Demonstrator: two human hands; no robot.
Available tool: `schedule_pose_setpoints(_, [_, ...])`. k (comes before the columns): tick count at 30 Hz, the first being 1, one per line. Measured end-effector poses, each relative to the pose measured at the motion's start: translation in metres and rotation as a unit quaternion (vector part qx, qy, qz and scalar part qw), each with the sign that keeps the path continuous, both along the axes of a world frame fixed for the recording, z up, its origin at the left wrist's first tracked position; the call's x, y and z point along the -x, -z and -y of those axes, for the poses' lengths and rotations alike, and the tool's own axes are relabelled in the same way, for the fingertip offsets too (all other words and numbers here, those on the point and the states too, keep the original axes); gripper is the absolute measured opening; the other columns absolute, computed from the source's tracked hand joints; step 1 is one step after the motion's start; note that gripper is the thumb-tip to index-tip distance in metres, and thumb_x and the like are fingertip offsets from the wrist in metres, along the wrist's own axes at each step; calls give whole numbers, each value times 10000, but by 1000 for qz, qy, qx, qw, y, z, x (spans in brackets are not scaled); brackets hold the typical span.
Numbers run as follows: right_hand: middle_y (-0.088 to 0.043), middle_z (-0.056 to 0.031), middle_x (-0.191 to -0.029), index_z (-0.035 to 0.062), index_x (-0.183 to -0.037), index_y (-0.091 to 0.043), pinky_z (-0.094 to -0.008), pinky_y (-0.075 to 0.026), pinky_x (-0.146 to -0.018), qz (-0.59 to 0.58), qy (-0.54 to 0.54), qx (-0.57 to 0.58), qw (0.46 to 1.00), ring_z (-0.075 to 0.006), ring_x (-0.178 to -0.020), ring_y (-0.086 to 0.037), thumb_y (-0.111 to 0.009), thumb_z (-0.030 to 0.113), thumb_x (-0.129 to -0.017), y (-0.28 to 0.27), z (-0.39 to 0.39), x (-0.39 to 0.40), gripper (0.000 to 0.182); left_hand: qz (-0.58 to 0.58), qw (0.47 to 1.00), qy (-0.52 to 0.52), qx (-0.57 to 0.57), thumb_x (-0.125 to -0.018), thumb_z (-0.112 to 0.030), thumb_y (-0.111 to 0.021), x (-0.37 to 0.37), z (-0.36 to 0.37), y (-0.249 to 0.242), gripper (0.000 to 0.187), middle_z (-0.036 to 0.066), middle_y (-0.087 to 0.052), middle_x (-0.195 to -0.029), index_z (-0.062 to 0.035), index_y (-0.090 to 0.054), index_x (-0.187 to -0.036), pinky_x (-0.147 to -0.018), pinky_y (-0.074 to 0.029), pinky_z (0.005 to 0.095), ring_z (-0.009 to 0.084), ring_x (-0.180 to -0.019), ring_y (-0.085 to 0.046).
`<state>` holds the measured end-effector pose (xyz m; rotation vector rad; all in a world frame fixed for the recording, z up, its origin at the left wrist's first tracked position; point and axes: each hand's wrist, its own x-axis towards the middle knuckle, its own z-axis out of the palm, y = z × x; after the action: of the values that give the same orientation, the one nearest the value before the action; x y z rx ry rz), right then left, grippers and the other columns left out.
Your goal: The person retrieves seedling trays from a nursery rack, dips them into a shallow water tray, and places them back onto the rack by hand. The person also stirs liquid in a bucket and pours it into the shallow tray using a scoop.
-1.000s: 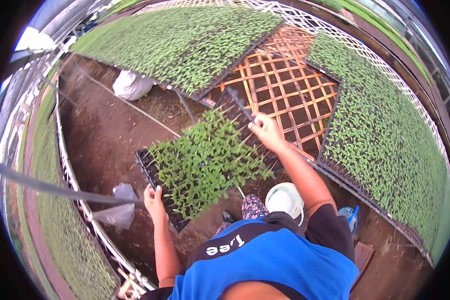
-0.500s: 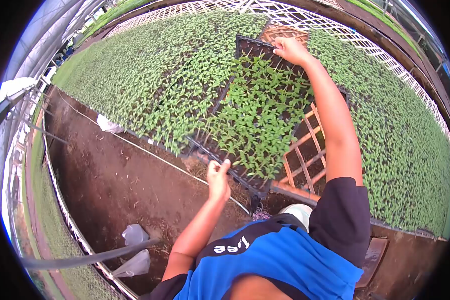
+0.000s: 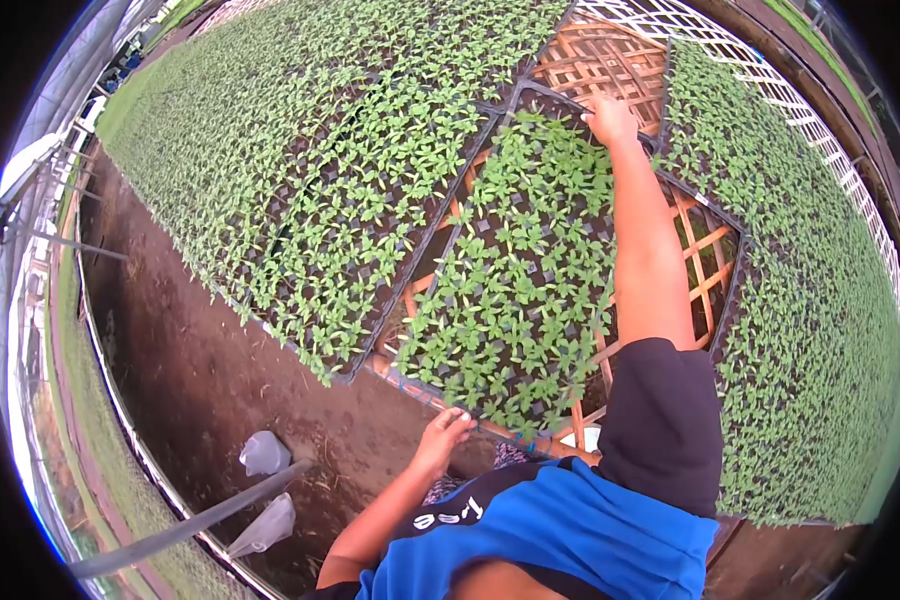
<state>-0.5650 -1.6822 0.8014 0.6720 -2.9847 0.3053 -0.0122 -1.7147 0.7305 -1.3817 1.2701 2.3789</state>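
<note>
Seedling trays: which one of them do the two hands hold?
The middle seedling tray, over the wooden lattice. The left hand grips its near edge, the right hand its far edge; the neighbouring trays lie untouched.

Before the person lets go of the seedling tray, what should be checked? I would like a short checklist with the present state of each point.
1. Left hand grips the near edge of the seedling tray: ok.
2. Right hand holds the far edge: ok.
3. Tray rests flat on the wooden lattice: cannot tell, the underside is hidden.
4. Tray lines up with the neighbouring tray on the left: not ok, a wedge-shaped gap shows between them.
5. Seedlings stand upright, none crushed at the edges: ok as far as visible.
6. Fingers clear of the tray's underside: cannot tell.
</note>
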Motion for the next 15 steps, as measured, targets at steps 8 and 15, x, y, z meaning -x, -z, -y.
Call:
schedule_pose_setpoints(8, [-554, -55, -1073, 163, -1051, -567, -491, -318, -873, 49, 65, -33, 996, -272, -1095, -415, -440, 253, -796, 21, 17, 8, 299, -28, 977, 25, 210, -807, -101, -493, -20, 47, -30, 235, 69, -532, -956, -17, -497, -1027, -726, -420, 261, 142, -823, -548])
schedule_pose_setpoints(15, [-592, -74, -934, 73, -964, -581, -295, -419, -745, -5, -43, 436, 899, -225, -851, -554, -509, 221, -801, 17, -72, -98, 232, -164, 858, 102, 476, -847, -65, -420, 97, 136, -56, 222, 56, -512, -1017, -17, -497, -1050, -681, -423, 221, 134, -841, -531])
